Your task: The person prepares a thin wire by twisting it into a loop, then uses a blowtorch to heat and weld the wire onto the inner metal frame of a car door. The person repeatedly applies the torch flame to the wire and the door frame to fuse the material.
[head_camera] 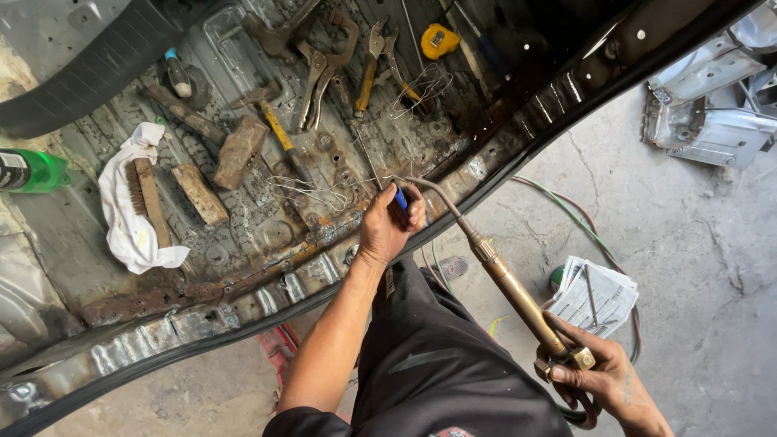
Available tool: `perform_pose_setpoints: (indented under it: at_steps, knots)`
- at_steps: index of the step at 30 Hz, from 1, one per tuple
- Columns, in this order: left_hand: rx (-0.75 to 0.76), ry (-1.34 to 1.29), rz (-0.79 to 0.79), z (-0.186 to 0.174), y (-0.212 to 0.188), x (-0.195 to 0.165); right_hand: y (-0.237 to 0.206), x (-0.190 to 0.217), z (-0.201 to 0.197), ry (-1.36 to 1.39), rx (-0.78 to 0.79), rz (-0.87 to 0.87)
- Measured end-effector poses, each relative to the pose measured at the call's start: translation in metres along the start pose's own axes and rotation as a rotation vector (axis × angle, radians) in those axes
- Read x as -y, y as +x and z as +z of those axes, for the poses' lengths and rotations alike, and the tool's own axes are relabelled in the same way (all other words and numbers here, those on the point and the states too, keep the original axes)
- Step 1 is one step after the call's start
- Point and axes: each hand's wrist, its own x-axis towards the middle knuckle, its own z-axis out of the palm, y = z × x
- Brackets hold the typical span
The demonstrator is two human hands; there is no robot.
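At the lower edge of a rusty, bare-metal car floor [267,235], the left hand [387,226] is closed around a small blue object [401,198], probably a lighter, though most of it is hidden by the fingers. The right hand [603,380] grips the brass handle of a welding torch [518,299] down near its valves, fingers wrapped tight; the torch's thin curved neck rises up and leftward so that its tip sits just beside the left hand's fingertips. Red and green hoses [583,222] trail across the concrete ground behind the torch, and a folded newspaper [595,295] lies on the ground close to the right forearm. On the car floor, well apart from both hands, lie a wire brush [147,198] on a white rag [125,235], a hammer [271,121], locking pliers [320,81], loose coils of thin wire [312,193], a yellow tape measure [439,39] and a green bottle [32,170] at the left edge.
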Motion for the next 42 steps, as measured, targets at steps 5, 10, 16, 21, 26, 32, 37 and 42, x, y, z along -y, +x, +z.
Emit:
perform_pose_setpoints:
  at_steps: [5, 10, 16, 21, 26, 32, 37, 42]
  knots:
    - [0.024, -0.003, 0.002, 0.000, 0.006, -0.011, 0.000, 0.001, 0.002, 0.006, 0.075, -0.015]
    - [0.131, -0.011, 0.018, 0.002, 0.004, -0.010, 0.004, 0.000, 0.008, 0.015, 0.030, -0.019]
    - [0.023, 0.328, -0.021, -0.015, 0.004, 0.008, 0.005, 0.006, 0.013, -0.002, -0.076, -0.063]
    - [-0.372, 1.173, 0.112, -0.087, 0.003, 0.021, -0.001, 0.011, 0.015, -0.011, -0.123, -0.148]
    - [-0.932, 1.645, 0.252, -0.168, -0.020, -0.011, -0.011, 0.011, 0.009, 0.032, -0.163, -0.271]
    - [-0.996, 2.201, 0.414, -0.182, -0.045, -0.040, -0.017, -0.003, -0.003, 0.091, -0.098, -0.454]
    - [-0.502, 1.995, 0.492, -0.153, -0.015, -0.004, -0.013, -0.019, -0.009, 0.181, -0.005, -0.523]
    - [-0.267, 1.844, 0.226, -0.113, 0.040, 0.040, -0.016, -0.021, -0.007, 0.224, -0.029, -0.467]
